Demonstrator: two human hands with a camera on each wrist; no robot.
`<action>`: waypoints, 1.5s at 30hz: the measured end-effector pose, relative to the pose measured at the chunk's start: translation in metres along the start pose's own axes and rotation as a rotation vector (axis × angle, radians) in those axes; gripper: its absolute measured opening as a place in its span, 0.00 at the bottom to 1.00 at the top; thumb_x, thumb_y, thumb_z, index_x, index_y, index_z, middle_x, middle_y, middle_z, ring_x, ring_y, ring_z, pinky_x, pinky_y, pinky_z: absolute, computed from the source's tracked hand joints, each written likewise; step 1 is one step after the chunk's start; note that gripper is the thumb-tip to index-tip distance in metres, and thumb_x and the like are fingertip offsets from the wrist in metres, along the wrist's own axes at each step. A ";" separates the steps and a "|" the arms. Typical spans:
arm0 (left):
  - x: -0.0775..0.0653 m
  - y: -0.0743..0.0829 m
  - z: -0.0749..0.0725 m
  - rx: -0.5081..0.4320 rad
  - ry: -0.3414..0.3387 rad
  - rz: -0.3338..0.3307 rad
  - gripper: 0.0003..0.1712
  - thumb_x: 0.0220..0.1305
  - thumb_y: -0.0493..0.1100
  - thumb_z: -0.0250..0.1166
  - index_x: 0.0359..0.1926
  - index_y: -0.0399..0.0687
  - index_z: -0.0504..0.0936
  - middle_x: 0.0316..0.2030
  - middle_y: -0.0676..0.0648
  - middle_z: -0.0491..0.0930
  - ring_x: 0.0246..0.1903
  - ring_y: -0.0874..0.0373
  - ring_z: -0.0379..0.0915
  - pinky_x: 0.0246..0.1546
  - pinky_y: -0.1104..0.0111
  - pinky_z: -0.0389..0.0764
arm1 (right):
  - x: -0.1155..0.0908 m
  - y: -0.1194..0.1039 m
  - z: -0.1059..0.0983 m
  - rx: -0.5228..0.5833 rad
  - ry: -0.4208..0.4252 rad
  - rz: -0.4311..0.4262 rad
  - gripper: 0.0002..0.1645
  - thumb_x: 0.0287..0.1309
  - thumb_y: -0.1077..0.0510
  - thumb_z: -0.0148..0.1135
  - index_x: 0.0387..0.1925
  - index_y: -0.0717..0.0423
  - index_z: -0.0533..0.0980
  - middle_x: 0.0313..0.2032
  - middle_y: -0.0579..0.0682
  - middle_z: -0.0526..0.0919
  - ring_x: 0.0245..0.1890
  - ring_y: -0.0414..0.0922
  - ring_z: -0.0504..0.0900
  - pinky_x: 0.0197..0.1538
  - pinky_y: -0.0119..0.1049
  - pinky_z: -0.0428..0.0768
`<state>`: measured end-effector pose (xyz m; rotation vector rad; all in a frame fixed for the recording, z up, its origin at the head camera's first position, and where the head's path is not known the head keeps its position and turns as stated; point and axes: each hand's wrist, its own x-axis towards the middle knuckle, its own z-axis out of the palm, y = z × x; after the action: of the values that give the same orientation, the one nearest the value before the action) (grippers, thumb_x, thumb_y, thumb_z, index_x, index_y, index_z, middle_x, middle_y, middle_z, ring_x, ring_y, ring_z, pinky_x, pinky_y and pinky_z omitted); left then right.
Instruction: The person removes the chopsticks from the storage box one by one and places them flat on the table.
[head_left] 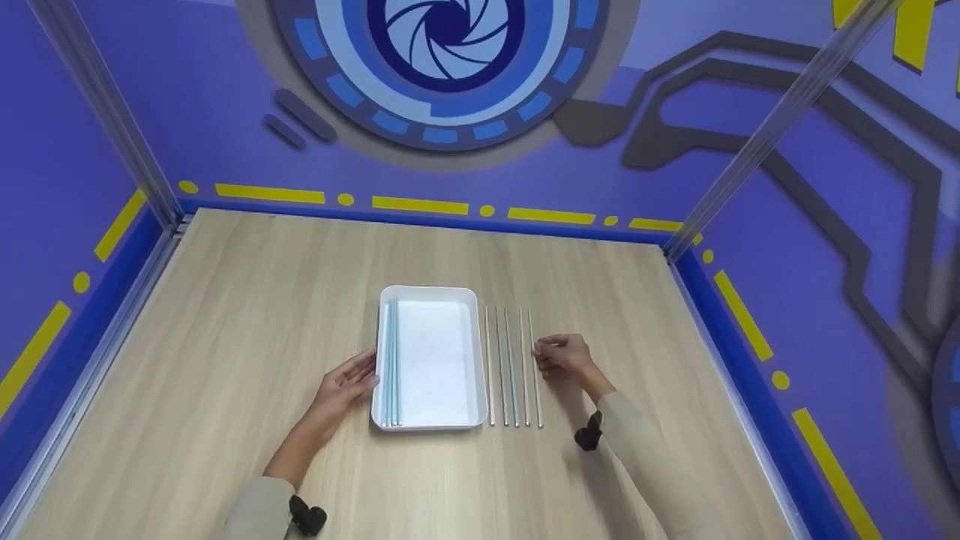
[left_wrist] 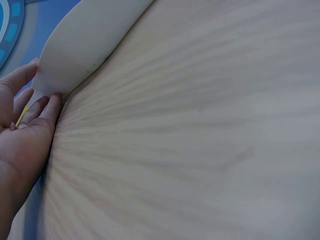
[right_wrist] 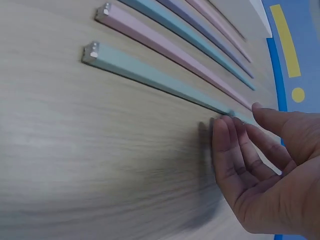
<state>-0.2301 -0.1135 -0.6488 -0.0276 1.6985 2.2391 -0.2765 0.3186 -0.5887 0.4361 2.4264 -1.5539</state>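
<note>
— "If the blue chopsticks (head_left: 393,360) lying inside the tray (head_left: 441,360) count as done, what's left?"
— "Seemingly five chopsticks (head_left: 511,367), right of it on the table (head_left: 225,337). The right hand (head_left: 566,356) curves about the green chopstick (right_wrist: 150,77); pinching, I can't tell."
— "Room?"
— "Left hand's (head_left: 343,386) spread fingers touch the tray's left wall; rightward its floor is bare. Table edges lie well apart."

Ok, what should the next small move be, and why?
Probably have the right hand pinch the pale green chopstick and lift it slightly. That hand is right at it, and the chopstick looks to be lying flat, farthest from the white tray. The left hand is against the tray's side, and there is bare room beside the light-blue chopsticks inside.
</note>
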 end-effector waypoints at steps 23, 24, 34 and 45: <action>-0.003 -0.001 0.001 0.009 0.033 -0.023 0.35 0.72 0.37 0.64 0.76 0.44 0.63 0.78 0.42 0.61 0.78 0.47 0.56 0.69 0.74 0.73 | -0.005 -0.090 0.094 0.061 -0.239 -0.217 0.17 0.70 0.67 0.58 0.55 0.74 0.77 0.43 0.65 0.84 0.40 0.52 0.87 0.50 0.50 0.91; -0.003 -0.001 0.002 0.009 0.032 -0.020 0.35 0.71 0.37 0.64 0.76 0.43 0.64 0.77 0.41 0.61 0.78 0.46 0.56 0.69 0.73 0.73 | -0.003 -0.093 0.100 0.077 -0.255 -0.220 0.17 0.69 0.68 0.58 0.56 0.75 0.76 0.44 0.66 0.83 0.42 0.54 0.87 0.50 0.49 0.91; -0.001 -0.004 0.002 -0.029 0.032 0.010 0.37 0.70 0.34 0.65 0.76 0.37 0.63 0.77 0.37 0.61 0.77 0.43 0.56 0.66 0.75 0.75 | 0.005 -0.106 0.150 -0.073 -0.480 -0.064 0.27 0.66 0.64 0.64 0.63 0.70 0.72 0.51 0.67 0.85 0.51 0.61 0.88 0.54 0.47 0.89; 0.001 -0.002 0.002 -0.013 0.012 0.020 0.37 0.70 0.35 0.64 0.76 0.37 0.62 0.76 0.37 0.62 0.77 0.43 0.57 0.65 0.77 0.76 | 0.000 -0.110 0.194 -0.205 -0.399 -0.078 0.28 0.57 0.65 0.73 0.60 0.65 0.77 0.35 0.54 0.87 0.37 0.55 0.92 0.43 0.43 0.92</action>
<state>-0.2302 -0.1110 -0.6508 -0.0270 1.6974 2.2687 -0.3110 0.0987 -0.5762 -0.0100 2.2733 -1.2562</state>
